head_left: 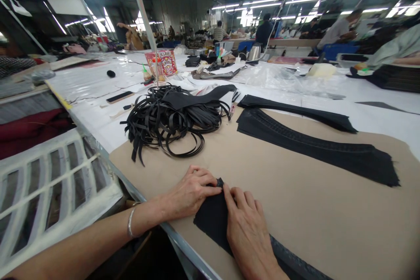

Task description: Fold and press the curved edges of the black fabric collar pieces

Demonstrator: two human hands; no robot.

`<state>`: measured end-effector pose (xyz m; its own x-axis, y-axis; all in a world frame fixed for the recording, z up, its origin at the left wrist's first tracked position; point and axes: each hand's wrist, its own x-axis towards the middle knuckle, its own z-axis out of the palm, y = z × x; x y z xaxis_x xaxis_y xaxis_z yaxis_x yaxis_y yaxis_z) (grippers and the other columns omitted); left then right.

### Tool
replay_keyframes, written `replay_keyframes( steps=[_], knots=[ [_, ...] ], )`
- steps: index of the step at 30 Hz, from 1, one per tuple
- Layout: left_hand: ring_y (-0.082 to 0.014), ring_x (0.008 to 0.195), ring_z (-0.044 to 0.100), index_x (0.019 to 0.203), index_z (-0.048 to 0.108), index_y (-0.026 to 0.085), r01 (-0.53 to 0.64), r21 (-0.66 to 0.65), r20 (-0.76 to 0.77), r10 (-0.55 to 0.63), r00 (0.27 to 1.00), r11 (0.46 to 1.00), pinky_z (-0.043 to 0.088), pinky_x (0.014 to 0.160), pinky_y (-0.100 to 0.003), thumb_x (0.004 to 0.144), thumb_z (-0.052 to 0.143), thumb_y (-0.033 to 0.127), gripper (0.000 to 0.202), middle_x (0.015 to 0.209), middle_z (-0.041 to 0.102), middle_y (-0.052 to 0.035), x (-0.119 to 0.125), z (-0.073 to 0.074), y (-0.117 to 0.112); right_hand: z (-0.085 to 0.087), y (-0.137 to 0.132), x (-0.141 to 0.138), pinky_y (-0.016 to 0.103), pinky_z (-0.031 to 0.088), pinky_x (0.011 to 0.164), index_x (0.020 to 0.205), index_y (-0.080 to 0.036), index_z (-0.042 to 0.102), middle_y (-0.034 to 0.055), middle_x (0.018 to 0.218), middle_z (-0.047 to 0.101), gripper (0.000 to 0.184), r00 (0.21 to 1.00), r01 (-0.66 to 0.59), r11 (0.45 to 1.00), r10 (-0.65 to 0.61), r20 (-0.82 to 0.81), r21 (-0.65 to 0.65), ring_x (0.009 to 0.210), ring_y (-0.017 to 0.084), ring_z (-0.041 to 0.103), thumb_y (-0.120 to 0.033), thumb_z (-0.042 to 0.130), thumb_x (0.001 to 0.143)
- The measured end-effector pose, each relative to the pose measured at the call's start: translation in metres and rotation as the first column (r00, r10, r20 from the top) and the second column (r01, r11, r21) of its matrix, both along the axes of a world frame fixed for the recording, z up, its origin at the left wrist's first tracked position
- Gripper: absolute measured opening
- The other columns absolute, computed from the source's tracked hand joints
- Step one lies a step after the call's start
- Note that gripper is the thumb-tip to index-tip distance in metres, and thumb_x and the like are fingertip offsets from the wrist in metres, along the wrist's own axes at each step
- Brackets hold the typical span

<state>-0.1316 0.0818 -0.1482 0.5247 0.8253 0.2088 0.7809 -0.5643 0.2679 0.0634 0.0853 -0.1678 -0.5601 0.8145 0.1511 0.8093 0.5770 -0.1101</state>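
Observation:
A piece of black fabric (210,218) lies at the near edge of a brown paper sheet (295,192) on the table. My left hand (190,192) rests on its left corner, fingers curled and pinching the top tip. My right hand (247,232) lies over the fabric, fingers together, its forefinger pressing the same tip. A silver bangle (131,222) circles my left wrist.
A tangle of black strips (170,118) sits behind my hands. Long black fabric panels (311,144) lie to the right. A colourful packet (166,63), bottles and scraps stand further back. A white grid rack (49,183) is at the left. Other people work at distant tables.

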Motion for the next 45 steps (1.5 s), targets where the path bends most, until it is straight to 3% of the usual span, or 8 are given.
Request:
replay_keyframes(
  steps=[9, 15, 21, 25, 28, 33, 38, 45],
  knots=[
    [-0.0203, 0.110, 0.049, 0.112, 0.062, 0.025, -0.010, 0.060, 0.010, 0.009, 1.000, 0.998, 0.024, 0.098, -0.040, 0.091, 0.046, 0.013, 0.029, 0.111, 0.064, -0.0036, -0.006, -0.003, -0.008, 0.017, 0.003, -0.005, 0.044, 0.035, 0.075, 0.138, -0.016, 0.045, 0.0100, 0.104, 0.061, 0.053, 0.995, -0.020, 1.000, 0.022, 0.096, -0.022, 0.090, 0.026, 0.051, -0.005, 0.040, 0.086],
    [-0.0217, 0.114, 0.048, 0.112, 0.060, 0.025, -0.013, 0.065, -0.037, 0.015, 0.999, 0.998, 0.023, 0.097, -0.042, 0.088, 0.045, 0.009, 0.033, 0.113, 0.062, -0.0045, -0.007, -0.002, -0.014, 0.023, 0.008, -0.013, 0.048, 0.031, 0.082, 0.138, -0.019, 0.044, 0.0130, 0.106, 0.062, 0.060, 0.991, -0.051, 0.998, 0.056, 0.124, -0.045, 0.096, 0.030, 0.051, -0.006, 0.041, 0.080],
    [-0.0216, 0.115, 0.048, 0.112, 0.060, 0.026, -0.028, 0.051, -0.029, 0.030, 0.999, 0.998, 0.021, 0.099, -0.044, 0.088, 0.047, 0.009, 0.032, 0.114, 0.060, -0.0043, -0.004, 0.003, -0.016, 0.036, 0.017, -0.010, 0.044, 0.032, 0.080, 0.136, -0.023, 0.046, 0.0107, 0.104, 0.061, 0.060, 0.999, -0.036, 0.988, 0.037, 0.008, -0.148, 0.095, 0.029, 0.051, -0.011, 0.044, 0.078],
    [-0.0175, 0.107, 0.051, 0.104, 0.061, 0.023, -0.078, 0.019, 0.111, 0.075, 0.991, 0.997, 0.023, 0.097, -0.040, 0.088, 0.043, 0.005, 0.029, 0.108, 0.062, -0.0019, 0.012, 0.014, -0.011, 0.039, 0.015, 0.011, 0.041, 0.032, 0.087, 0.136, -0.021, 0.044, 0.0088, 0.114, 0.059, 0.058, 0.993, -0.014, 0.968, -0.016, -0.117, -0.250, 0.104, 0.028, 0.049, -0.022, 0.051, 0.079],
    [-0.0165, 0.106, 0.052, 0.105, 0.059, 0.021, -0.081, -0.018, 0.166, 0.083, 0.983, 0.997, 0.025, 0.097, -0.037, 0.087, 0.047, 0.006, 0.025, 0.106, 0.063, -0.0020, 0.032, 0.023, -0.003, 0.038, 0.010, 0.025, 0.039, 0.032, 0.087, 0.125, -0.019, 0.051, 0.0083, 0.113, 0.060, 0.046, 0.985, 0.015, 0.949, -0.068, -0.156, -0.315, 0.104, 0.027, 0.049, -0.024, 0.053, 0.080],
    [-0.0171, 0.100, 0.055, 0.100, 0.061, 0.021, 0.034, -0.158, 0.072, -0.023, 0.997, 0.987, 0.029, 0.094, -0.036, 0.079, 0.058, 0.006, 0.026, 0.098, 0.065, -0.0002, 0.055, 0.024, 0.015, 0.038, 0.009, 0.038, 0.033, 0.034, 0.075, 0.100, -0.020, 0.057, 0.0062, 0.096, 0.063, 0.020, 0.973, 0.041, 0.908, -0.132, -0.189, -0.418, 0.090, 0.024, 0.053, -0.020, 0.053, 0.080],
    [-0.0168, 0.094, 0.056, 0.091, 0.066, 0.021, 0.069, -0.198, 0.030, -0.065, 0.997, 0.978, 0.036, 0.087, -0.032, 0.077, 0.053, 0.002, 0.027, 0.091, 0.065, -0.0005, 0.058, 0.019, 0.026, 0.037, 0.008, 0.048, 0.029, 0.035, 0.072, 0.093, -0.020, 0.057, 0.0046, 0.090, 0.063, 0.016, 0.951, 0.048, 0.866, -0.192, -0.242, -0.498, 0.086, 0.020, 0.055, -0.015, 0.053, 0.078],
    [-0.0153, 0.086, 0.057, 0.085, 0.069, 0.020, 0.113, -0.256, 0.047, -0.104, 0.993, 0.960, 0.043, 0.077, -0.024, 0.077, 0.048, -0.001, 0.031, 0.086, 0.063, -0.0016, 0.062, 0.020, 0.029, 0.033, 0.009, 0.049, 0.026, 0.034, 0.067, 0.086, -0.021, 0.059, 0.0009, 0.085, 0.063, 0.013, 0.936, 0.062, 0.863, -0.224, -0.271, -0.501, 0.077, 0.017, 0.056, -0.013, 0.055, 0.077]
  ],
)
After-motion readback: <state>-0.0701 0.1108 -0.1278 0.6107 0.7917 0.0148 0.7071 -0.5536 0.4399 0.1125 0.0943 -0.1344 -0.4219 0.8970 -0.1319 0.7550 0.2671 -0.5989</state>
